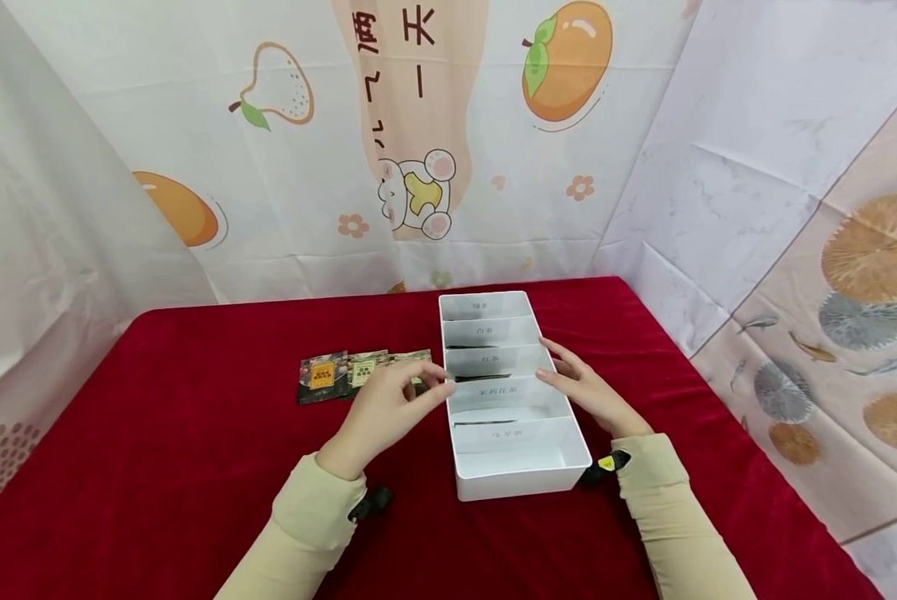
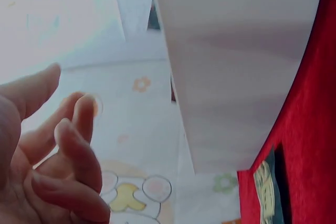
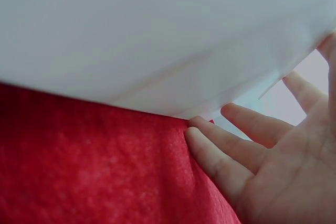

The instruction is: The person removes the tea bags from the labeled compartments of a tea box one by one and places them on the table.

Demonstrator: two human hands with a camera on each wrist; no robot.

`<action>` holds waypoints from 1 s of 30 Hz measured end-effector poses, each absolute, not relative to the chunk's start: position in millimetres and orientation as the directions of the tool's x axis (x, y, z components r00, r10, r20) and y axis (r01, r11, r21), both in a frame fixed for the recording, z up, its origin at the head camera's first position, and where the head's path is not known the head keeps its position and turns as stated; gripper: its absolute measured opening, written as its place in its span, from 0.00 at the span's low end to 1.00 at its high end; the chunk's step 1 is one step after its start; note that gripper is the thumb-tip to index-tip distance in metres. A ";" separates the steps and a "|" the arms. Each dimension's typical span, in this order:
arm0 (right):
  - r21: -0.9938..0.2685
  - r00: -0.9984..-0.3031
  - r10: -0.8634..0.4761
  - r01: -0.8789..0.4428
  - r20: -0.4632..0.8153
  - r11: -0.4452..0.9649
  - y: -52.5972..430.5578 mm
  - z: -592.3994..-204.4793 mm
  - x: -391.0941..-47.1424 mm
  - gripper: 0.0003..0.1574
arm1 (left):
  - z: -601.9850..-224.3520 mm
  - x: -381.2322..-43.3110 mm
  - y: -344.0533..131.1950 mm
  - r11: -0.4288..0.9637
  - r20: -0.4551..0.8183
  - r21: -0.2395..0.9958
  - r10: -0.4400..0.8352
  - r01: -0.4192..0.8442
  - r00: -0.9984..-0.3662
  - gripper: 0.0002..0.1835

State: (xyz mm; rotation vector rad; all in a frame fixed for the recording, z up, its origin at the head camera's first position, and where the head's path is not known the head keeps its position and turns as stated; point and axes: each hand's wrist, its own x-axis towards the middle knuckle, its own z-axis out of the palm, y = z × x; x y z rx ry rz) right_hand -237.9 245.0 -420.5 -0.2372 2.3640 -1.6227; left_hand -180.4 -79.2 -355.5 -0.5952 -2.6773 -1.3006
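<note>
- Hovering near the white box [image 1: 519, 485], the left hand [image 1: 388, 406] holds nothing, fingers loosely bent.
- The right hand [image 1: 589, 395] touches its right side, fingers extended, not gripping.
- The box stands on the bench [image 1: 156, 475], right of three sachets [image 1: 323, 377].

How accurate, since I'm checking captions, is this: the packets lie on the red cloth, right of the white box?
The side is wrong: the packets lie on the red cloth, left of the white box, as the head view shows.
</note>
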 end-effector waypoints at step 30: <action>-0.936 -0.953 -0.275 0.020 -0.124 0.352 244.9 -421.9 -239.6 0.45 | -380.2 -165.6 -49.5 0.728 0.117 0.450 0.526 0.517 -0.842 0.21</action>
